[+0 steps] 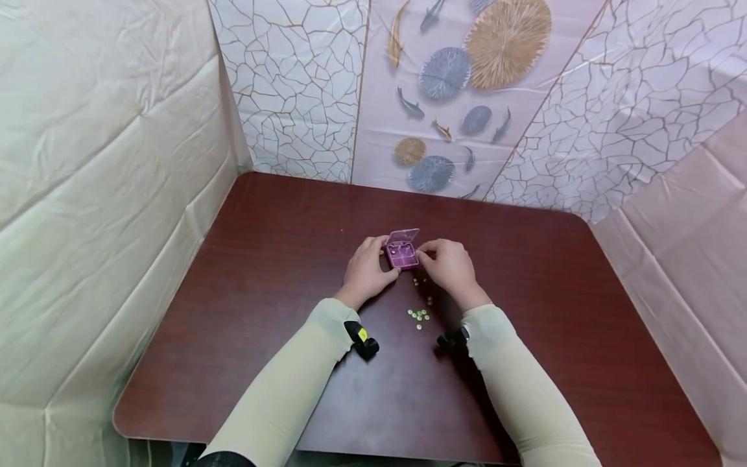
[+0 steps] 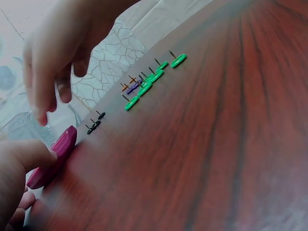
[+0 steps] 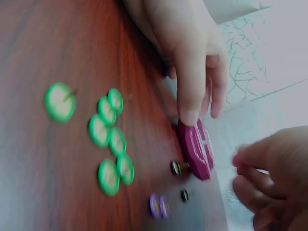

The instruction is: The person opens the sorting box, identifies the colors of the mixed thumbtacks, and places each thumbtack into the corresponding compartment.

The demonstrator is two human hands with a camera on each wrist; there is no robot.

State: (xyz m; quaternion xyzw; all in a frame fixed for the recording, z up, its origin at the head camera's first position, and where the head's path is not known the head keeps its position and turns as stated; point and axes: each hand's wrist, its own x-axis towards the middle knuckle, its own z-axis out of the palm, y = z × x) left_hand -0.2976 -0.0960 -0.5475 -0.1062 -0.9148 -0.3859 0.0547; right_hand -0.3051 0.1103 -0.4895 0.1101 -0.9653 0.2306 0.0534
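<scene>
A small purple compartment case stands on the table with its clear lid raised at the back. My left hand holds it from the left, the thumb along its near side and the fingers round the far side. A small item lies in the back left compartment. At the case's right edge is my right hand, fingers bent and the thumb near the index fingertip; I cannot tell whether something is between them. Closest to the case lie black thumbtacks, with purple thumbtacks a little nearer me.
Several green thumbtacks lie point up in a loose group on the dark red table, between my forearms. Two orange thumbtacks lie by the purple ones. Patterned cloth hangs behind the table, and pale cloth hangs on both sides.
</scene>
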